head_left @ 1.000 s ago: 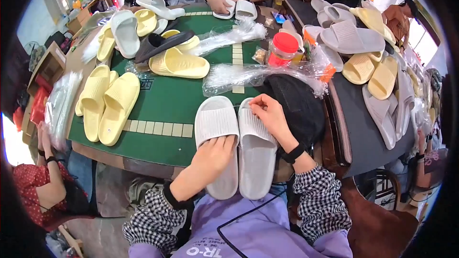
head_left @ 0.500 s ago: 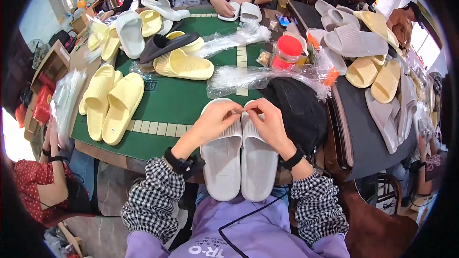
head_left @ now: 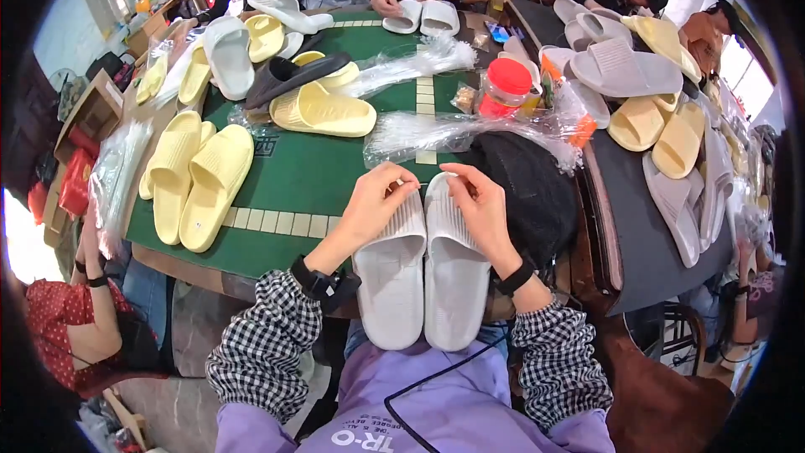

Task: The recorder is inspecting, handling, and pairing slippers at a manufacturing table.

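A pair of light grey slippers [head_left: 390, 285] stands side by side at the table's near edge, heels towards me and ribbed straps up. My left hand [head_left: 379, 205] is over the left slipper's toe end, thumb and forefinger drawn together in a pinch. Over the right slipper's toe [head_left: 438, 193] is my right hand [head_left: 480, 208], its thumb and forefinger also curled close together. Whatever lies between the fingertips is too small to make out. A narrow gap separates the two hands.
Bundles of clear plastic ties [head_left: 453, 136] lie beyond my hands, beside a red-lidded jar [head_left: 506, 88]. A black cloth bag [head_left: 528, 193] sits at right. Yellow slippers [head_left: 216, 176] stand on the green tabletop [head_left: 293, 176] at left. Co-workers sit around; more slippers [head_left: 629, 71] pile up at right.
My hands were meeting fingertip to fingertip between the slipper toes; they have since moved slightly apart. Across the table, a co-worker's hands have shifted off a grey pair.
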A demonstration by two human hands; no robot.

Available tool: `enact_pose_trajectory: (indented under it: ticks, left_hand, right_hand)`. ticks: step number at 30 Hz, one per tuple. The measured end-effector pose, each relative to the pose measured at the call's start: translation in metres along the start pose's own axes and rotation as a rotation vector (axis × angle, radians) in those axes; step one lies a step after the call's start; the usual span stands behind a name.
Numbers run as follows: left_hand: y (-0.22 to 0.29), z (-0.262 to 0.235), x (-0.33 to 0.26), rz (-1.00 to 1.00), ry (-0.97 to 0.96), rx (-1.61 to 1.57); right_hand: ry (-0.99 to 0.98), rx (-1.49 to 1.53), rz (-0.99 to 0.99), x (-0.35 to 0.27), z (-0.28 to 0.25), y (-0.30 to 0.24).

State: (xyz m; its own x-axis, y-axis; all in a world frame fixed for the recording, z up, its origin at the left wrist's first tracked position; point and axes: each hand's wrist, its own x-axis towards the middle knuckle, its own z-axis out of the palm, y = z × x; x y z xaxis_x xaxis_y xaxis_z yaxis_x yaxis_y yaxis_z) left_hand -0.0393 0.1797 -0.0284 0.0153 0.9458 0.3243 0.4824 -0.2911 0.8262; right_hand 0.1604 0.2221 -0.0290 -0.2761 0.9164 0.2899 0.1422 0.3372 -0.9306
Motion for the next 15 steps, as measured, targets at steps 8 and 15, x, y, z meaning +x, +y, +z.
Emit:
enact_pose_trajectory:
  ticks: [8,15]
  left_hand:
    - [-0.007,-0.008,0.009,-0.010,-0.115,0.003]
    - [-0.005,0.001,0.007,0.038,-0.104,0.062]
  right_hand:
    - [-0.046,0.125,0.072,0.000,0.002,0.003]
    - [-0.077,-0.002,-0.020,0.000,0.002,0.004]
